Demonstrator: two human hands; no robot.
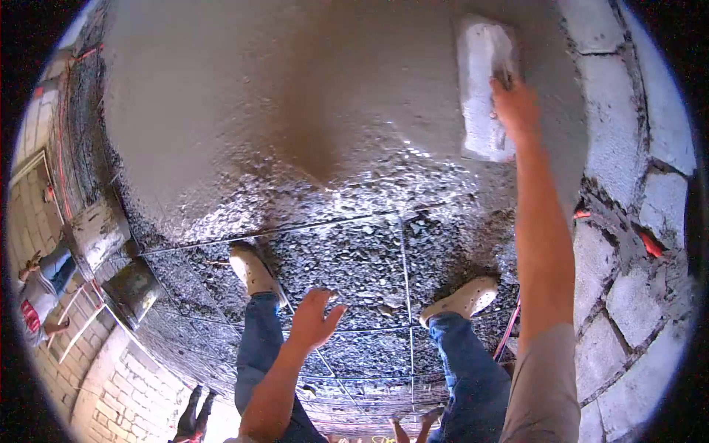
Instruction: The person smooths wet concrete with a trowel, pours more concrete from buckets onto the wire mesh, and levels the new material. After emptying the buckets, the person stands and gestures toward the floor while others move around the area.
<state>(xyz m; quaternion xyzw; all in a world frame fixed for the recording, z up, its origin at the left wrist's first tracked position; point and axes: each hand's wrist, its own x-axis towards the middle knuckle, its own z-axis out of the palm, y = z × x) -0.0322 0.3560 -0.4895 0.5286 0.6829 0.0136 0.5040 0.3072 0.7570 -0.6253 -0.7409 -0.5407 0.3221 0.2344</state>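
Note:
My right hand (515,111) is closed around the handle of a plastering float (476,81), its long plate smeared with grey cement. The float lies flat on wet concrete (221,66) at the upper right, close to the stone wall. Over the gravel (340,266) between my feet hangs my left hand (316,317), holding nothing, with thumb and fingers apart. Smooth concrete fills the far area. Its rough near edge meets the gravel.
Thin steel rods (406,280) cross the gravel by my clog-like shoes (465,299). A stone wall (609,133) with an orange pipe end (651,244) borders the right. At left are concrete blocks (100,230) and another person (44,295); other people's legs (196,413) show at the bottom.

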